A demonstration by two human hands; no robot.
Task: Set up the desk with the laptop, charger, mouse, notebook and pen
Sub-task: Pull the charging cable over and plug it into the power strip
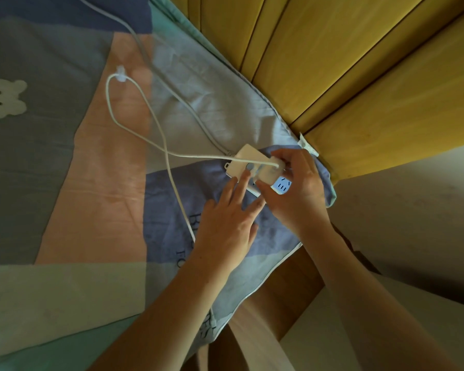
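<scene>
Head view: right hand (pixel 300 188), grip pinched round white charger plug (pixel 275 167) seated on white power strip (pixel 249 163); left hand (pixel 225 223), fingers spread straight, fingertips touching strip's near edge. Thin white charger cable (pixel 134 129) loops left across patchwork bed cover (pixel 91 196), crossing itself; thicker grey strip lead (pixel 172 97) runs to upper left. Strip lies near cover's right corner, beside yellow padded headboard (pixel 346 62); open bedding to left. Dark print under left hand partly hidden, unreadable.

Dim, soft indoor light with faint shadows. Wide-angle bending at the edges. Lower foreground slightly blurred; no glare.
</scene>
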